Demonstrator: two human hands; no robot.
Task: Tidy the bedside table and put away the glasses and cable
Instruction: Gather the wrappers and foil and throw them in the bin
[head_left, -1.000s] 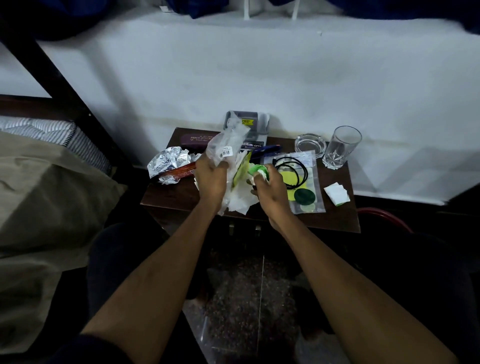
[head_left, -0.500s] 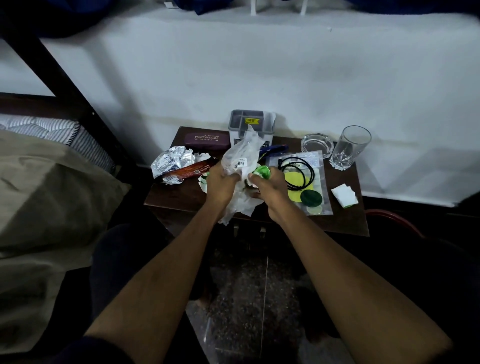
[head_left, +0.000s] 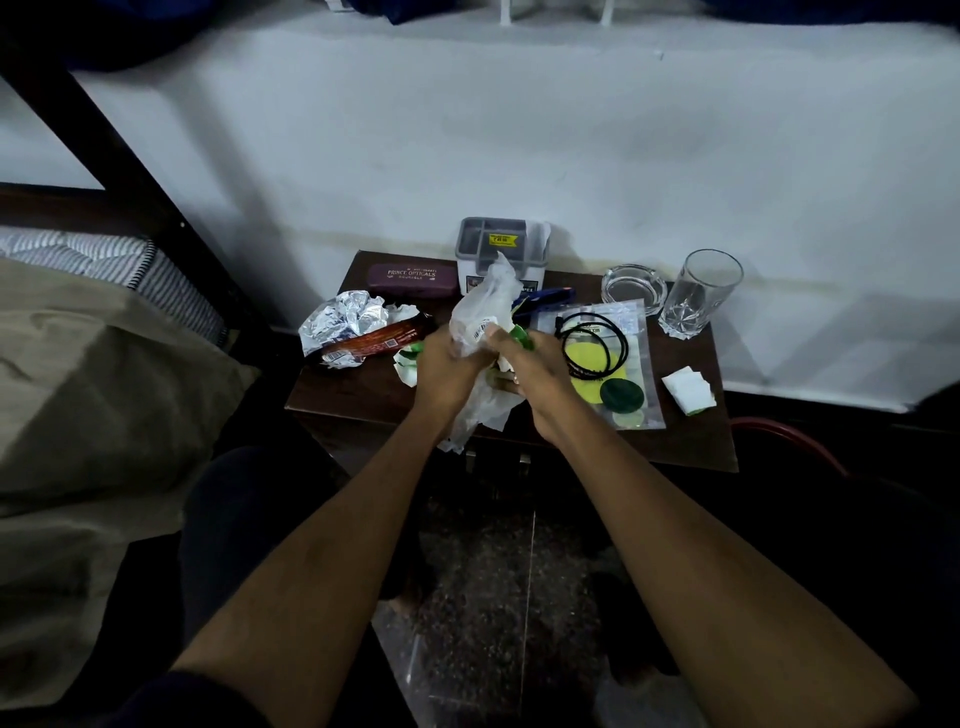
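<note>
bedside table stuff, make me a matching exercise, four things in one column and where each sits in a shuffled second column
Things
1. glasses case
2. drinking glass
3. black cable
4. crumpled foil

Places
A. back right corner of the table
B. on the clear zip bag with yellow and green discs
C. left edge, by the brown wrapper
D. back of the table, left of the grey organiser box

Pairs: 1-D, 2-A, 3-B, 4-C

Location: bedroom. Indicators: a bed with striped mattress (head_left: 111, 262) left of the grip, a small bench (head_left: 363, 395) against the wall beneath it, glasses case (head_left: 413, 279) behind.
</note>
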